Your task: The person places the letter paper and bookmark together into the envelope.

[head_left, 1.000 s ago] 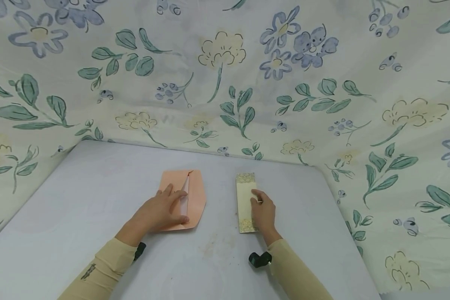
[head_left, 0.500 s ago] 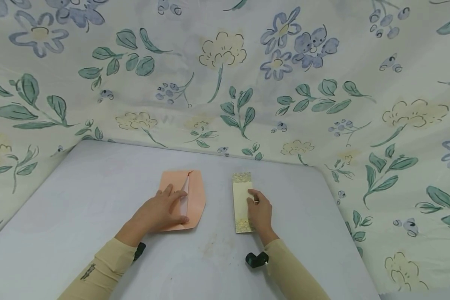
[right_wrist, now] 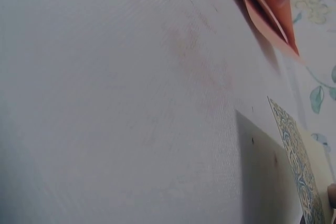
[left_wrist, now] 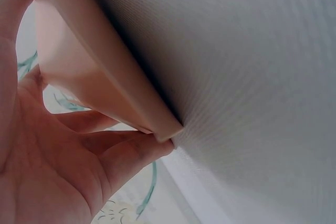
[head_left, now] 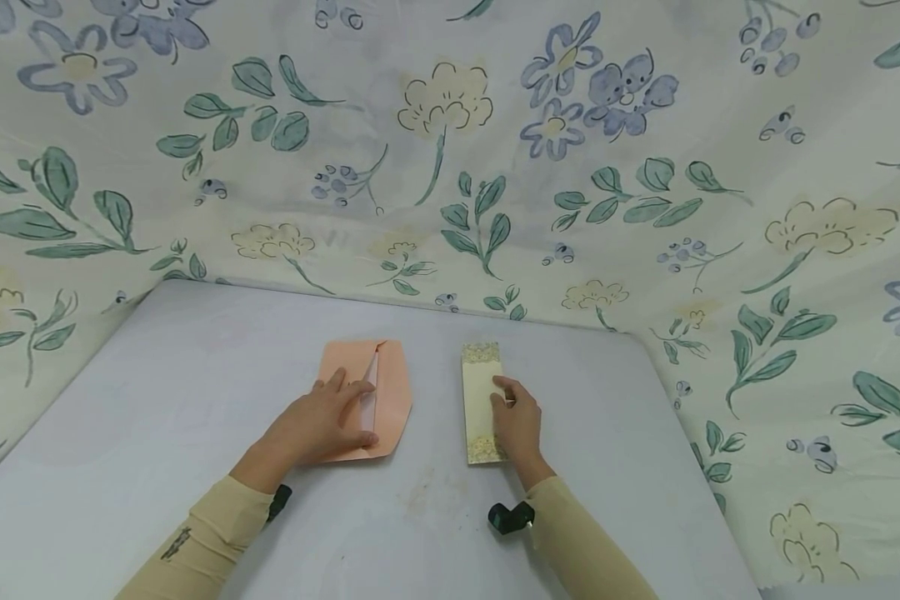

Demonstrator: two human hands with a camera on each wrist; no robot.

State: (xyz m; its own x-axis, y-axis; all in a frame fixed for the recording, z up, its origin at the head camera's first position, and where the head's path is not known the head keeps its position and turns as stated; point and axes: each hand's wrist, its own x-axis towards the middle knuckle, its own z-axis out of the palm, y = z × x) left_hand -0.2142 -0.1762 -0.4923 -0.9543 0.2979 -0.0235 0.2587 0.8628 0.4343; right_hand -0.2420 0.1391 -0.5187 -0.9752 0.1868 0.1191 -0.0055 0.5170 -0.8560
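Observation:
On the left of the table lies a peach paper envelope point(head_left: 393, 392), its long slit gaping to a white inside. My left hand point(head_left: 315, 421) arches over it, thumb and index finger at the slit. The left wrist view shows the fingers point(left_wrist: 128, 156) at one corner of the envelope point(left_wrist: 105, 56). My right hand point(head_left: 519, 421) pinches a long cream card point(head_left: 482, 387) with gold-patterned ends by its right edge. In the right wrist view the card point(right_wrist: 299, 156) stands off the table and casts a shadow; only a bit of a finger shows there.
Both hands work over a white table point(head_left: 615, 467), with faint brownish smudges point(head_left: 435, 492) between them near the front. A floral cloth point(head_left: 495, 242) rises behind the table and at its sides. Black wrist devices point(head_left: 512, 518) sit under both forearms.
My right hand has carried the cream card a little to the left, toward the envelope. The left hand and the envelope have stayed in place.

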